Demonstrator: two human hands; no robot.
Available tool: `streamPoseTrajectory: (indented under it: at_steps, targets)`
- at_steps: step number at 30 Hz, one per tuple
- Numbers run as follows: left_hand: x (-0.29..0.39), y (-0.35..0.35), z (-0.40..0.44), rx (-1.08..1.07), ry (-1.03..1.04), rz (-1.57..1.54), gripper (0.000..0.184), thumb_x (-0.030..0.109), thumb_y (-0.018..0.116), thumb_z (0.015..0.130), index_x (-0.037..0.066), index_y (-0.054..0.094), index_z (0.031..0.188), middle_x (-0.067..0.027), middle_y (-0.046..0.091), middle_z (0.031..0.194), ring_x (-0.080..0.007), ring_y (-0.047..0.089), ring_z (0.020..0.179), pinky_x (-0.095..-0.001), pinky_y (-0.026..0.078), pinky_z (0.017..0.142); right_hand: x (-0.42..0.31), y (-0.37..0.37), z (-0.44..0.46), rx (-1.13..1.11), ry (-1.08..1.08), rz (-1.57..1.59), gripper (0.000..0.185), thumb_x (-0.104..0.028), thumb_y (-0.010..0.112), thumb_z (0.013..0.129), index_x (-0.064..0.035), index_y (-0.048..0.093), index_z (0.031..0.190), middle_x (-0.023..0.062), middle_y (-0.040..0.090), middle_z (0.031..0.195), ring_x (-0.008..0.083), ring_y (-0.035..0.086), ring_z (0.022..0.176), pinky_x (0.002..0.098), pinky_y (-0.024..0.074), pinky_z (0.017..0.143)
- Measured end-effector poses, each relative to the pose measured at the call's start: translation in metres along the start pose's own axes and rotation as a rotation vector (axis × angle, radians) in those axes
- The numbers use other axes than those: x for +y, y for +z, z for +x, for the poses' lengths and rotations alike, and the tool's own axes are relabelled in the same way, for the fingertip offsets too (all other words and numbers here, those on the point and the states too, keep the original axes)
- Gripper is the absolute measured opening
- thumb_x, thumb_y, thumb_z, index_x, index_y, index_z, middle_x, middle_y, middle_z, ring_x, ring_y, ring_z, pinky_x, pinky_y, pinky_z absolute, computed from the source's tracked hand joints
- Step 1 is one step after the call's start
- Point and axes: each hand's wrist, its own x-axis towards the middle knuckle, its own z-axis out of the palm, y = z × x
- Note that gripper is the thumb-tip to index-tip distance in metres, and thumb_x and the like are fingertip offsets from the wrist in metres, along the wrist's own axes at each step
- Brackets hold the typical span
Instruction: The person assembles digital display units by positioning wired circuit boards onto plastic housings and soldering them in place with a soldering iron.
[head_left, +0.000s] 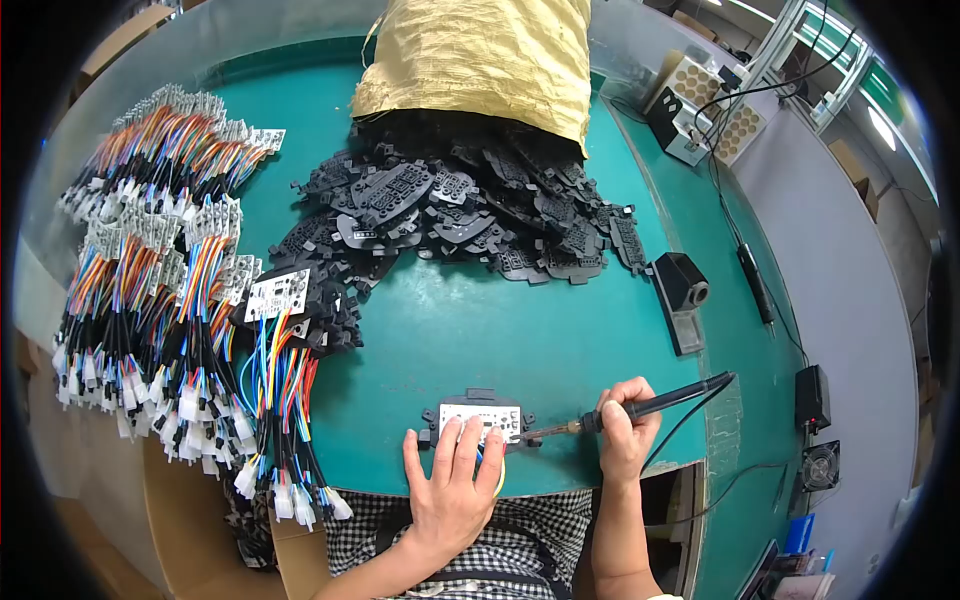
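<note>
My left hand (452, 497) lies with its fingers stretched out over a white circuit board (462, 411), its fingertips resting on the board's lower part. The board sits in a black plastic housing (481, 394) near the front edge of the table. Yellow and blue wires show at the fingers, partly hidden. In my right hand (624, 437) is a soldering iron (675, 398), gripped by its black handle. Its tip points left and reaches the right end of the board; whether it touches the board I cannot tell.
Wired circuit boards (200, 235) are heaped at the left, their white connectors hanging over the edge. Black plastic housings (480, 205) spill from a yellow woven sack (475, 60) at the back. A soldering iron stand (683, 300) is on the right, and a small fan (821, 466) lies beyond.
</note>
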Motion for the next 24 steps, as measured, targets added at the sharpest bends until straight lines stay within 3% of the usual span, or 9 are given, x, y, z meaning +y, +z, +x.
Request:
streamPoseTrajectory:
  at_steps: [7,16,18,19,21,24]
  targets:
    - [0.0012,-0.0006,0.0008,0.042,-0.053,-0.077,0.058,0.012,0.071,0.055,0.011,0.054,0.111,-0.0098,0.047,0.118,-0.0264,0.044,0.112,-0.0589,0.028,0.095,0.0022,-0.002,-0.0014,-0.022,0.0,-0.065,0.013,-0.007,0.059,0.074,-0.0055,0.046,0.074,-0.0018,0.046,0.067,0.0048,0.038,0.058,0.02,0.0317,0.052]
    - [0.0014,-0.0011,0.0019,0.053,-0.051,-0.068,0.058,0.013,0.07,0.056,0.011,0.054,0.111,-0.01,0.048,0.117,-0.0263,0.045,0.112,-0.0581,0.028,0.095,0.0016,0.0003,-0.0004,-0.049,-0.029,0.0,0.015,-0.007,0.06,0.074,-0.0052,0.045,0.075,-0.001,0.045,0.066,0.0055,0.037,0.058,0.0204,0.0309,0.052]
    - [0.0023,-0.0045,0.0027,0.035,-0.065,-0.084,0.052,0.014,0.068,0.061,0.012,0.055,0.111,-0.009,0.049,0.117,-0.025,0.045,0.111,-0.0584,0.028,0.095,0.0001,0.0033,0.0009,-0.049,-0.062,-0.076,0.016,-0.009,0.055,0.075,-0.005,0.039,0.073,-0.0012,0.038,0.061,0.0071,0.033,0.052,0.0218,0.0266,0.047]
    - [0.0027,-0.0057,0.0031,0.016,-0.08,-0.1,0.045,0.015,0.065,0.066,0.012,0.056,0.111,-0.008,0.05,0.117,-0.0236,0.046,0.111,-0.0588,0.028,0.094,0.0006,0.0019,0.0005,-0.048,-0.062,-0.076,0.016,-0.009,0.055,0.075,-0.005,0.039,0.073,-0.0012,0.038,0.061,0.0071,0.033,0.052,0.0218,0.0266,0.047]
    - [0.003,-0.0052,0.003,0.021,-0.081,-0.097,0.046,0.014,0.065,0.066,0.012,0.056,0.111,-0.008,0.05,0.116,-0.0236,0.046,0.111,-0.0588,0.028,0.094,0.0019,-0.0016,-0.0003,-0.063,-0.037,-0.016,0.016,-0.006,0.06,0.073,-0.005,0.045,0.075,-0.0012,0.045,0.066,0.0053,0.037,0.057,0.0203,0.0301,0.051]
    - [0.003,-0.0061,0.0031,0.019,-0.081,-0.099,0.047,0.014,0.065,0.065,0.012,0.056,0.111,-0.008,0.05,0.116,-0.0237,0.046,0.111,-0.0589,0.028,0.094,0.0014,0.0005,0.0001,-0.044,-0.033,-0.019,0.015,-0.006,0.06,0.073,-0.0049,0.045,0.075,-0.0013,0.044,0.065,0.0051,0.037,0.056,0.0202,0.0299,0.05]
